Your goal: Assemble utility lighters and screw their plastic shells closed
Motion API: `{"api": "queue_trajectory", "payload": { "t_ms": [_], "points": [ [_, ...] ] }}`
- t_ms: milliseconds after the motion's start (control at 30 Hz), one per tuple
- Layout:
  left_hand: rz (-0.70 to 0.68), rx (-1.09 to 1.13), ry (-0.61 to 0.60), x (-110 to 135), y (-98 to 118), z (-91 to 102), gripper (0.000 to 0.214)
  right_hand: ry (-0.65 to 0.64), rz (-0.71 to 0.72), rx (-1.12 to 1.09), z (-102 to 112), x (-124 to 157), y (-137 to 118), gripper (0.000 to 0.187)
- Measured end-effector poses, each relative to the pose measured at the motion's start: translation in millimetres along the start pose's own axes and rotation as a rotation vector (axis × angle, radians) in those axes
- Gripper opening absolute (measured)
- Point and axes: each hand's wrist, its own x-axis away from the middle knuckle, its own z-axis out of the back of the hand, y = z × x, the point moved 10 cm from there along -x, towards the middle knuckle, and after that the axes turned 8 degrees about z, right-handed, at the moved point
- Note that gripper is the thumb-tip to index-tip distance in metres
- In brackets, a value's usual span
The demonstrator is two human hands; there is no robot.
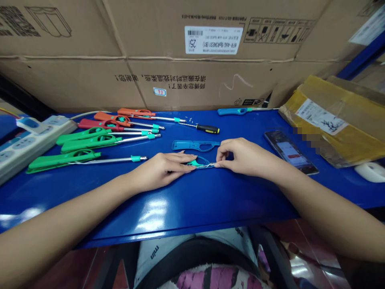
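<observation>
Near the middle of the blue tabletop (192,200) we see a lighter half (201,162) lying flat, a blue loop with a teal trigger piece in it, held between both hands. The left hand (164,170) lies on the tabletop with its fingers stretched out, not curled, and its fingertips rest on the left end of the part. The right hand (240,156) is closed in a pinch on the part's right end, thumb and forefinger together. Just beyond the part, toward the far edge, lies a blue shell (195,145), and past that a screwdriver (204,128) with a black and yellow handle. Toward the left edge we count three green lighters (87,142) with red and orange lighters (120,116) behind them, and a power strip (27,140) lies at that edge. A blue lighter (237,111) sits along the far edge, against the cardboard boxes (180,52). Toward the right edge lie a phone (290,151) and a taped package (337,120).
</observation>
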Motion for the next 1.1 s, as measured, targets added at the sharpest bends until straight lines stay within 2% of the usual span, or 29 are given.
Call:
{"api": "queue_trajectory", "payload": {
  "t_ms": [167,300,567,733,867,1100],
  "points": [
    [-0.004,-0.008,0.007,-0.5,0.3,-0.1,0.032,-0.012,0.066,-0.230,-4.8,-6.7,2.1,0.022],
    [-0.002,-0.011,0.006,-0.7,0.1,-1.0,0.032,-0.014,0.023,-0.172,-9.5,-10.4,5.3,0.026],
    [0.009,-0.008,0.057,0.7,-0.2,2.2,0.029,-0.039,0.060,-0.125,-9.2,-9.9,2.4,0.026],
    [0.065,0.064,0.099,-2.5,-5.0,15.6,0.033,-0.071,0.049,-0.140,-4.9,-7.1,9.5,0.027],
    [0.126,0.038,0.043,-4.5,-12.8,21.7,0.024,-0.117,0.030,-0.148,-3.1,-5.8,15.7,0.024],
    [0.216,0.082,-0.066,-4.1,-23.8,13.0,0.027,-0.141,0.034,-0.176,-3.7,-6.3,18.6,0.022]
  ]
}}
